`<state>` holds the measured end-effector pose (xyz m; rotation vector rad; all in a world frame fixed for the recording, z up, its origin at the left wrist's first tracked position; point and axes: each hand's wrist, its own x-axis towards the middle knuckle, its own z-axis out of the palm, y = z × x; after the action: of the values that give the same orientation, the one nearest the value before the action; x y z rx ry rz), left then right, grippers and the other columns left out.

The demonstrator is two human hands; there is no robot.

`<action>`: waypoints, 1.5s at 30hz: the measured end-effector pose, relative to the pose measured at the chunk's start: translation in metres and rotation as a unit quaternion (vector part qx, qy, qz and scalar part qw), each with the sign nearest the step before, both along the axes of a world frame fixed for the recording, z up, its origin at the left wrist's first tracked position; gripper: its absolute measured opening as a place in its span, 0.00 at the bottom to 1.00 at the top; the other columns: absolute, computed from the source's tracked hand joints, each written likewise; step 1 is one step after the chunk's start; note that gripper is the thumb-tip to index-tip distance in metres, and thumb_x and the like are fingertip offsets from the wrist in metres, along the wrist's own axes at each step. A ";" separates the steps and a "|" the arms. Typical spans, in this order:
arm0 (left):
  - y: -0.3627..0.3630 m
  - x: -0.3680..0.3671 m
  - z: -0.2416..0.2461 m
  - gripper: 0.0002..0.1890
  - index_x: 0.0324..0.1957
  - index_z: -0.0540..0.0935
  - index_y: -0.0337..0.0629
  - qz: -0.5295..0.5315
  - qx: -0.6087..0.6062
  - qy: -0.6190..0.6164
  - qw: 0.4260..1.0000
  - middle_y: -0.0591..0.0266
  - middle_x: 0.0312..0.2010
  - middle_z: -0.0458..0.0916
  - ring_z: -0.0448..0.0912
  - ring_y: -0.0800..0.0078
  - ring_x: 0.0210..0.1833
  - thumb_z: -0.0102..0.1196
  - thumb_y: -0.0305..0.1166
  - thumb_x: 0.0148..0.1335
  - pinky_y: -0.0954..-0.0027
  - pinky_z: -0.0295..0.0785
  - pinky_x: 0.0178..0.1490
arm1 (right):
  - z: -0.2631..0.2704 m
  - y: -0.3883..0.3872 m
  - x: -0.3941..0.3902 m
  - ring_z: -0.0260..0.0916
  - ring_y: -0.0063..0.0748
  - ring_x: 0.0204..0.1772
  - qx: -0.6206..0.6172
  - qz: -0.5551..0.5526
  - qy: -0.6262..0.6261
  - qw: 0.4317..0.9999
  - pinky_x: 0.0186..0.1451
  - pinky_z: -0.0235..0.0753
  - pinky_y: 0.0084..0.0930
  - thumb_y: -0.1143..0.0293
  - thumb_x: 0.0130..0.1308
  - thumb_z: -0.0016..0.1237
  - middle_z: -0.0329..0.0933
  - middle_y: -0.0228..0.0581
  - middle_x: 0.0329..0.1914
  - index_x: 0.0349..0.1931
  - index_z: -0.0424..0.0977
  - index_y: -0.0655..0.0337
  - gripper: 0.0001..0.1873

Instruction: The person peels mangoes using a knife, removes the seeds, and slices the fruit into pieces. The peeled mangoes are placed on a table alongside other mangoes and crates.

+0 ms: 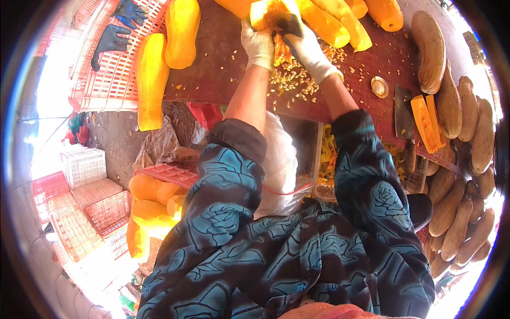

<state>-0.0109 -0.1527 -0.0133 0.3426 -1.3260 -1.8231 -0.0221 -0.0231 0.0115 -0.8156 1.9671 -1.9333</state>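
Observation:
My left hand [256, 46], in a white knit glove, grips a peeled, cut-open squash [258, 14] at the top of the view. My right hand [305, 46], gloved in white with dark fingers, is bunched on the stringy orange pulp [282, 54] at the squash's opening. Exactly how its fingertips sit in the pulp is hidden. Beneath both hands, pale seeds [293, 81] lie scattered over the dark red tabletop [215, 85]. Several peeled yellow squashes [324, 24] lie just right of my right hand.
Two peeled squashes [152, 75] lean by a pink crate [119, 85] with blue gloves [111, 43]. A cleaver [403, 111], a round metal dish [379, 87] and cut squash strips [424, 123] lie right. Unpeeled squashes [448, 227] are heaped beyond; stacked crates [75, 223] stand lower left.

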 end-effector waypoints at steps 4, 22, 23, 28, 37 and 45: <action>0.004 0.004 0.012 0.23 0.49 0.78 0.41 -0.013 0.064 0.050 0.997 0.65 0.36 0.83 0.80 0.76 0.34 0.55 0.09 0.51 0.73 0.75 0.38 | -0.001 -0.005 0.015 0.79 0.56 0.55 0.184 -0.031 0.120 0.975 0.58 0.77 0.39 0.76 0.61 0.47 0.81 0.62 0.50 0.65 0.69 0.62 0.28; -0.086 0.034 0.059 0.14 0.53 0.76 0.43 -0.020 0.198 0.168 0.966 0.51 0.36 0.81 0.80 0.54 0.31 0.48 0.34 0.68 0.56 0.81 0.33 | -0.037 0.128 0.039 0.73 0.55 0.63 0.240 -0.234 0.214 0.917 0.65 0.74 0.41 0.61 0.66 0.55 0.77 0.56 0.59 0.60 0.74 0.61 0.24; -0.089 0.033 0.056 0.15 0.53 0.77 0.43 0.029 0.165 0.147 0.975 0.51 0.37 0.81 0.81 0.53 0.32 0.48 0.34 0.68 0.55 0.81 0.33 | -0.051 0.135 0.038 0.71 0.57 0.66 0.220 -0.276 0.223 0.909 0.67 0.72 0.42 0.59 0.68 0.55 0.74 0.59 0.63 0.63 0.72 0.63 0.27; -0.092 0.041 0.054 0.16 0.55 0.77 0.42 0.149 0.110 0.074 0.980 0.48 0.43 0.82 0.82 0.50 0.38 0.50 0.30 0.66 0.49 0.83 0.41 | -0.071 0.066 0.051 0.49 0.57 0.81 0.455 -0.266 0.207 0.824 0.81 0.53 0.47 0.47 0.71 0.49 0.56 0.58 0.79 0.74 0.55 0.67 0.41; -0.093 0.062 0.070 0.22 0.57 0.75 0.39 0.073 0.201 0.148 0.966 0.50 0.44 0.82 0.82 0.52 0.41 0.53 0.17 0.58 0.47 0.82 0.42 | -0.049 0.052 0.042 0.59 0.63 0.75 0.403 -0.325 0.252 0.818 0.75 0.62 0.51 0.49 0.67 0.55 0.63 0.63 0.73 0.68 0.63 0.71 0.39; -0.094 0.063 0.077 0.16 0.56 0.75 0.38 0.096 0.161 0.124 0.974 0.47 0.44 0.84 0.82 0.55 0.40 0.44 0.27 0.67 0.53 0.81 0.45 | -0.064 0.059 0.013 0.48 0.58 0.81 0.574 -0.274 0.220 0.740 0.81 0.50 0.49 0.40 0.68 0.49 0.51 0.59 0.80 0.74 0.52 0.72 0.49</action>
<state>0.0521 -0.2469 0.0636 0.3868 -0.7984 -1.8467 -0.0090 0.0356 -0.0529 -0.3057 3.2627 -0.2582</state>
